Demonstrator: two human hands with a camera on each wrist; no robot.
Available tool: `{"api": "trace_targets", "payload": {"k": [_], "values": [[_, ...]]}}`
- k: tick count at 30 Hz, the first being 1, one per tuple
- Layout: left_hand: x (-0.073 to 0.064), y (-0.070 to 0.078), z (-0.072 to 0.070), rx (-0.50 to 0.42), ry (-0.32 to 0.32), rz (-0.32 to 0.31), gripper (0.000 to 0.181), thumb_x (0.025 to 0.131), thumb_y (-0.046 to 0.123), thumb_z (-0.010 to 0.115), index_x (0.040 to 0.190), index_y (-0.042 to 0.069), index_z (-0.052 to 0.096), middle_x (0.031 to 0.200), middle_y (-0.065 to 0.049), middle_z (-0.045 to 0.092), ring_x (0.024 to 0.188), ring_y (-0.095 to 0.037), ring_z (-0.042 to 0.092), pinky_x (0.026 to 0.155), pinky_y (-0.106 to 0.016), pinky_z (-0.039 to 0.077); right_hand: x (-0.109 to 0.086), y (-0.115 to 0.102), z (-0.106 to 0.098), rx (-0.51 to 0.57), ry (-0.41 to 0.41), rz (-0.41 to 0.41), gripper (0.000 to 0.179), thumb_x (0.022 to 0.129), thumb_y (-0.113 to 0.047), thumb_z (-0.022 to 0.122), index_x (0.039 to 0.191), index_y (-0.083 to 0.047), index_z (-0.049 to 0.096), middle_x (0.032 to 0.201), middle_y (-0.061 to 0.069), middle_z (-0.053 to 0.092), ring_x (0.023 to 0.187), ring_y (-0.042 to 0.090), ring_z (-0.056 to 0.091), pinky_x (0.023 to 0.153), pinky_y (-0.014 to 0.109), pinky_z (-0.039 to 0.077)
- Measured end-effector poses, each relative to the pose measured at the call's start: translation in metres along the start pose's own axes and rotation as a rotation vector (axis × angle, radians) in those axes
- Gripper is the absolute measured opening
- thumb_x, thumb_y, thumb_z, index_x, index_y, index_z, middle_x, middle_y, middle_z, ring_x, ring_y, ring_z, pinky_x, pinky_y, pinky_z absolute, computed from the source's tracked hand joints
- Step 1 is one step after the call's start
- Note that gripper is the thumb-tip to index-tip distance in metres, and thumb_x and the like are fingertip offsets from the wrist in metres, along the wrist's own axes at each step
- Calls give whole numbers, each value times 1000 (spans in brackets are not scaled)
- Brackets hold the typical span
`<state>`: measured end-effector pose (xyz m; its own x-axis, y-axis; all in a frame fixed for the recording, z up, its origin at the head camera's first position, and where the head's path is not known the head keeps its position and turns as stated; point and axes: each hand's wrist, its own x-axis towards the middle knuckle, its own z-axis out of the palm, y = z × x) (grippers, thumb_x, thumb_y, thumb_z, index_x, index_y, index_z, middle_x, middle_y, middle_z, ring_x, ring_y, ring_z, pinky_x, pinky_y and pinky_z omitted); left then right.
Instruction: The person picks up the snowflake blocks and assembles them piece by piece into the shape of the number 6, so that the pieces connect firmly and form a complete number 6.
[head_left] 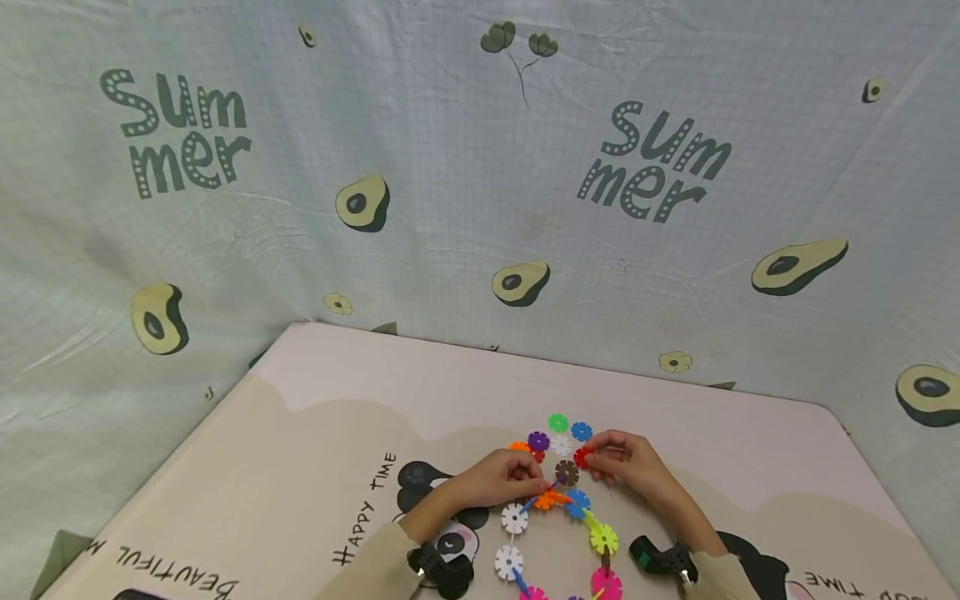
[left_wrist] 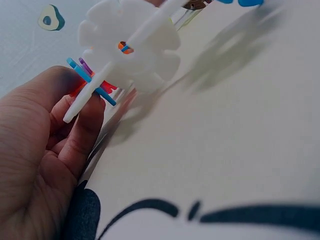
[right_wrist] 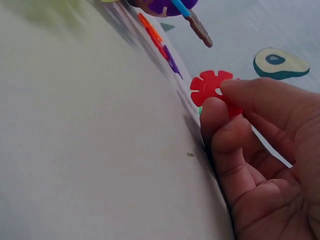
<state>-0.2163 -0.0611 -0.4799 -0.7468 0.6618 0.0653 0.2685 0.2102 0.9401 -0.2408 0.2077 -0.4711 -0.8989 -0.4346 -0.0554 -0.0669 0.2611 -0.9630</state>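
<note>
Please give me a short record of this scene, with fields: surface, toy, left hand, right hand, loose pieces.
surface: table with a panda print, avocado cloth behind
toy: ring of snowflake discs joined edge to edge
left hand: left hand holds the ring near the brown disc
right hand: right hand pinches a red disc
loose pieces: green disc, blue disc, purple disc lie beyond the hands

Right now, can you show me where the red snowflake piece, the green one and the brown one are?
red snowflake piece [right_wrist: 212,87], right wrist view, on its notched face beside the fingertip.
green snowflake piece [head_left: 557,422], head view, on its middle.
brown snowflake piece [head_left: 567,472], head view, on its middle.
</note>
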Motion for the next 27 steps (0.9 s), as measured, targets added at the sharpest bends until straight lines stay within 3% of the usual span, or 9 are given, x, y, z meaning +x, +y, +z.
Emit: {"api": "trace_targets", "payload": {"k": [10, 17, 22, 27], "values": [[-1, 3, -1, 26, 7, 5, 13, 94, 9, 63, 92, -4, 64, 76, -5, 63, 60, 2, 48, 58, -14, 41, -8, 0, 0, -11, -59, 21, 27, 89, -15, 71, 101, 6, 59, 84, 10, 66, 66, 14, 59, 61, 25, 52], [-1, 2, 0, -6, 1, -6, 15, 96, 9, 61, 92, -5, 63, 73, -4, 62, 59, 1, 49, 57, -14, 42, -12, -1, 0, -43, -58, 16, 27, 88, -16, 73, 100, 5, 60, 84, 11, 64, 65, 14, 57, 60, 23, 50], [0, 1, 0, -19, -6, -4, 15, 96, 9, 60, 93, -5, 62, 74, -6, 63, 59, 0, 49, 57, -14, 42, -13, -2, 1, -31, -72, -24, 25, 89, -14, 72, 100, 6, 60, 84, 9, 64, 65, 12, 57, 61, 23, 51], [-1, 3, 0, -29, -32, -7, 12, 95, 7, 60, 93, -5, 62, 73, -1, 60, 57, 0, 49, 57, -14, 43, -13, 0, 0, -30, -105, -113, 19, 90, -10, 69, 100, 5, 63, 85, 5, 66, 65, 12, 57, 60, 23, 51]]}}
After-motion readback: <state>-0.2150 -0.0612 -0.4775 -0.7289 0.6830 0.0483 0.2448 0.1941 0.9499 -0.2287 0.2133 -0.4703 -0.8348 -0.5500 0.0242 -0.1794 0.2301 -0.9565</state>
